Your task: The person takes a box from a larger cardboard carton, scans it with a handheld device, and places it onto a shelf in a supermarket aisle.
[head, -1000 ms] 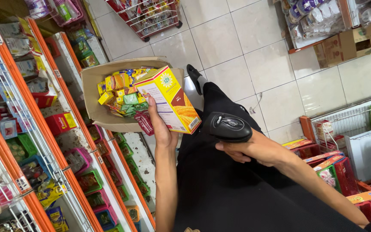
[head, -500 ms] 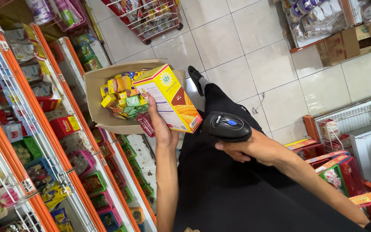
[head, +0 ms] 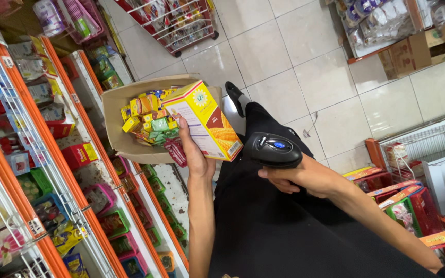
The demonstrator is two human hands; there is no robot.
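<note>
Yellow box (head: 205, 121) — in left hand (head: 195, 157).

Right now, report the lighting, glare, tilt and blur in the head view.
Head view: bright even light, tilted frame; sheen on the floor tiles; the left hand holding the yellow box and the right hand gripping the black scanner look sharp; shelf goods at the left edge look stretched and softer.

Glossy printed cardboard box (head: 206, 121), shiny black plastic scanner (head: 275, 149), glazed floor tiles (head: 284, 56)
</note>
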